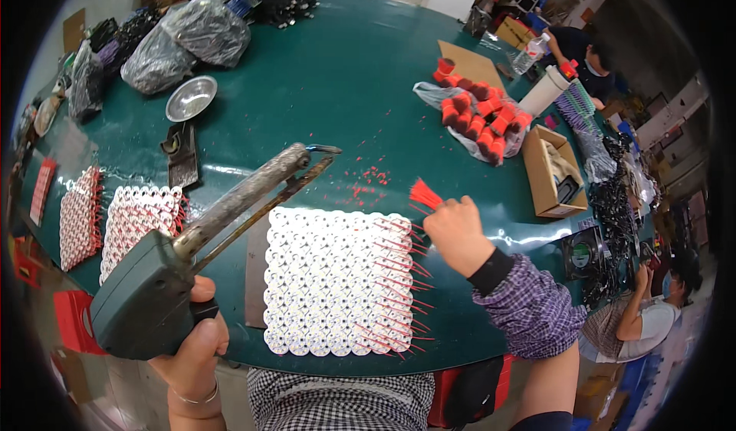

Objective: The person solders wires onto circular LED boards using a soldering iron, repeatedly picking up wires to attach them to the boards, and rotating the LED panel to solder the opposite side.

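Note:
My left hand [201, 331] is wrapped round the handle of a dark green soldering gun [146, 301]. Its long metal barrel slants up and right, so the tip is above the far edge of a white panel [330, 278] made of round LED circuit boards. Thin red wires stick out along the panel's right side. Beyond its upper right corner, my right hand [458, 233] is closed on a bundle of red wires [424, 194], whose ends fan out toward the upper left. The fingertips of that hand are partly hidden.
Similar wired panels [142, 220] lie at the left. Small red scraps [372, 176] are scattered beyond the panel, with a metal bowl [192, 98] farther left. Red wire bundles [479, 116] on plastic and a cardboard box [548, 174] stand right. Other people [586, 59] sit at the right.

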Demonstrator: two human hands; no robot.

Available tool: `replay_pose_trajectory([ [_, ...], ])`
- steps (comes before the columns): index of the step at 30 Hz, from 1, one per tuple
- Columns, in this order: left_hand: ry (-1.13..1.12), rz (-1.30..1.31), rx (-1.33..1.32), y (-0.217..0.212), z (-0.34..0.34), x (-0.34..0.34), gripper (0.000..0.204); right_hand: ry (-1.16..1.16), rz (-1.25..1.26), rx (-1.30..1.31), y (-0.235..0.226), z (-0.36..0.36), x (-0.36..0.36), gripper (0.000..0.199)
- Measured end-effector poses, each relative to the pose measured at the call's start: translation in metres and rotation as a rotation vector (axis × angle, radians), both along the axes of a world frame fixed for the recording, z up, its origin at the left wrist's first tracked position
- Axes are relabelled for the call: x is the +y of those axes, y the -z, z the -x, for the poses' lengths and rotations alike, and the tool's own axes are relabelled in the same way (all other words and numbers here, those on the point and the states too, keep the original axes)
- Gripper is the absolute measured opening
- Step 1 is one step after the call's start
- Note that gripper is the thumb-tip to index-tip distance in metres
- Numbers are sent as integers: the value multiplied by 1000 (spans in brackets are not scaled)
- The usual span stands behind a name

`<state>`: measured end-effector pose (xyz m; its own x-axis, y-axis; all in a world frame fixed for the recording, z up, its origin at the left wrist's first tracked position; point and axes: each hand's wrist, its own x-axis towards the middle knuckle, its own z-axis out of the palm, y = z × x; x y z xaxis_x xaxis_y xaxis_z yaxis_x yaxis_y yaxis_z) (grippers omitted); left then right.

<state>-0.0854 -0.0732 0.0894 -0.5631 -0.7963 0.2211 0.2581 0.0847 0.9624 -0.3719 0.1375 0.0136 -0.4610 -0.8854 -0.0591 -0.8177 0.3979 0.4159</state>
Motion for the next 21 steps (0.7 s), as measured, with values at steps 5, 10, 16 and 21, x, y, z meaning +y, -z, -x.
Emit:
replay_pose_trajectory([
  [5, 51, -270, -16, 22, 6, -13, 53, -67, 282, -70, -23, -10, -10, 10],
  [10, 202, -400, -132, 34, 29, -9, 39, -135, 841, -402, 8, -37, -37, 13],
  [16, 243, -332, -305, 52, 33, -12, 35, -92, 893, -490, 34, -44, -54, 18],
  [21, 247, -67, -323, 73, 39, -11, 22, -98, 858, -435, 40, -45, -54, 22],
])
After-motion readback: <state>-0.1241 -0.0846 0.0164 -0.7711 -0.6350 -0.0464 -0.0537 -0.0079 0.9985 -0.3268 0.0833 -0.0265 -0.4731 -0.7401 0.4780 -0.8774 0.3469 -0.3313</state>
